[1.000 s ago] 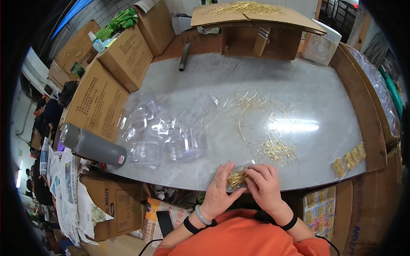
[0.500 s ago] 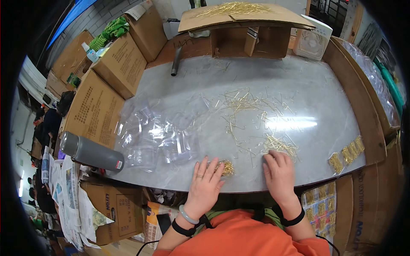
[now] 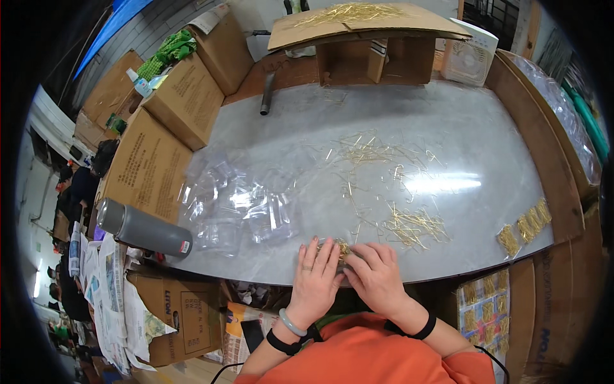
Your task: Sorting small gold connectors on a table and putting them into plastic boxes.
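Observation:
Near the front edge of the grey table (image 3: 460,128), a small bundle of gold wire hooks (image 3: 343,246) sits between my two hands. My left hand (image 3: 317,275) has its fingers curved over the left side of the bundle. From the right, my right hand (image 3: 377,275) closes against it with fingers and thumb. Much of the bundle is hidden under the fingers. Beyond my right hand lies a loose pile of gold hooks (image 3: 416,227), and more scattered hooks (image 3: 368,150) spread farther back. Clear plastic packs (image 3: 243,205) cover the table's left part.
A grey bottle (image 3: 144,228) lies at the left edge, beside cardboard boxes (image 3: 144,163). Bagged hook bundles (image 3: 524,225) sit at the right edge. A dark tube (image 3: 267,95), a cardboard shelf (image 3: 374,29) heaped with hooks and a white fan (image 3: 469,54) stand at the back.
My right hand has moved left from the loose pile to the bundle beside my left hand. The left hand has stayed at the bundle; the view has shifted slightly.

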Demonstrator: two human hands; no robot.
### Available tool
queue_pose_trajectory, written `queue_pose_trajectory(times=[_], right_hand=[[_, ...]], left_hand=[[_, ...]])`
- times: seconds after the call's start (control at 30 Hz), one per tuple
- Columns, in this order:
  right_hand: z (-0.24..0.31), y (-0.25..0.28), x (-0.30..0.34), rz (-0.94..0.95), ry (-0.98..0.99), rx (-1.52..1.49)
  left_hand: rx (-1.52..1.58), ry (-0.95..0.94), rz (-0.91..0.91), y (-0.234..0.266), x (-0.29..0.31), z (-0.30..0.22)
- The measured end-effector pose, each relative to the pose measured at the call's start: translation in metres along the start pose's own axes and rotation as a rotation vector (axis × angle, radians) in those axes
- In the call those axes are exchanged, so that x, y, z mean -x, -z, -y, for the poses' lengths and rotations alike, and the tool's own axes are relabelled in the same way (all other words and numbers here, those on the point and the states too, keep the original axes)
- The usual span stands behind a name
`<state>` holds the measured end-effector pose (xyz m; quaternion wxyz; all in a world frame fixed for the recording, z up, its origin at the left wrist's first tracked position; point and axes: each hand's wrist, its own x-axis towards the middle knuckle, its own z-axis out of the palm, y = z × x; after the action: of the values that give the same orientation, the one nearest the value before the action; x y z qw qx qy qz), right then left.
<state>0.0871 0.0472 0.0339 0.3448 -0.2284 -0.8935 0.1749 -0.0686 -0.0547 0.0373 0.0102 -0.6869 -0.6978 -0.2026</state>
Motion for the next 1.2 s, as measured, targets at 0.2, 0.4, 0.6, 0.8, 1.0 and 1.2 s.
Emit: queue_pose_trajectory(times=[0.2, 0.4, 0.6, 0.8, 1.0, 1.2], right_hand=[[0.006, 0.003, 0.001, -0.057, -0.155, -0.21], [0.003, 0.002, -0.007, -0.079, -0.123, -0.13], [0.001, 0.002, -0.004, -0.116, -0.106, -0.118], [0.005, -0.004, -0.004, 0.004, -0.016, -0.021], [0.003, -0.004, -0.005, 0.016, -0.044, -0.019], [-0.002, -0.007, 0.004, -0.024, -0.136, -0.147]], left_hand=[[0.182, -0.023, -0.105, -0.002, 0.01, 0.004], [0.23, -0.017, -0.159, -0.002, 0.007, 0.011], [0.293, -0.026, -0.152, -0.004, 0.009, 0.014], [0.29, -0.014, -0.131, -0.005, 0.009, 0.013], [0.267, -0.02, -0.14, -0.009, 0.01, 0.012], [0.247, -0.063, -0.12, -0.005, 0.009, 0.01]])
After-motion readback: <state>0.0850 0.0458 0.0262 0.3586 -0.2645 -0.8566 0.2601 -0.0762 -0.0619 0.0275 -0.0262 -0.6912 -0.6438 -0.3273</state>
